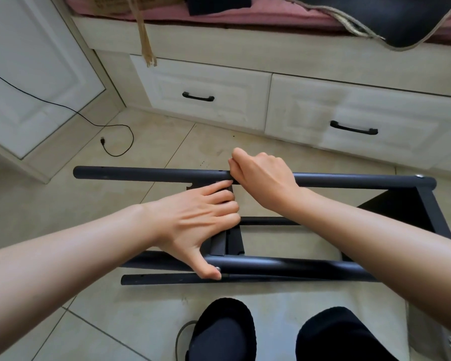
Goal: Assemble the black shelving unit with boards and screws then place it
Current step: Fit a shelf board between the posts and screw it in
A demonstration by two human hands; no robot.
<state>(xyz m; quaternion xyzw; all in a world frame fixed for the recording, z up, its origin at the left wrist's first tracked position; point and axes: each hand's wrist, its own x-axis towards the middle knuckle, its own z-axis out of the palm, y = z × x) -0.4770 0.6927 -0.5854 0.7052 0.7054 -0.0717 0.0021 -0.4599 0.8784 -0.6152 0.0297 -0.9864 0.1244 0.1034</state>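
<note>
The black shelving unit [310,264] lies on its side on the tiled floor, its round poles running left to right. A black board [401,207] is fixed at the right end, with a screw head [418,175] showing on the far pole [141,173]. My left hand [193,225] grips a second black board [220,244] standing on edge between the poles, thumb resting on the near pole beside a silver screw [217,268]. My right hand [261,175] is closed over the far pole where that board meets it; whatever its fingertips pinch is hidden.
White drawers with black handles [198,97] run under a bed platform straight ahead. A white cabinet door [29,82] stands at the left, and a black cable [115,142] loops on the floor. My knees in dark trousers [224,332] are at the bottom.
</note>
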